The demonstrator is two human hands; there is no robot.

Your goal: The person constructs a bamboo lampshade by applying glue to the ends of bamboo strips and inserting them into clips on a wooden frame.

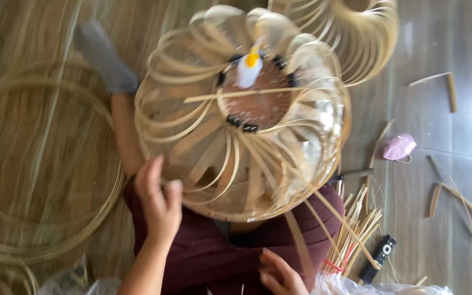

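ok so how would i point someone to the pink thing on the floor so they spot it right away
Start from the big round bamboo strip frame on the person's lap and look to its right across the grey floor. Just past the frame's edge lies a small pink mask. Everything else lying near it is a pale bamboo strip or the black remote, so it is the only pink, soft-looking thing there.

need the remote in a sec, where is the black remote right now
In the head view, the black remote lies on the floor at lower right, just right of the bundle of bamboo sticks and beyond the right hand.
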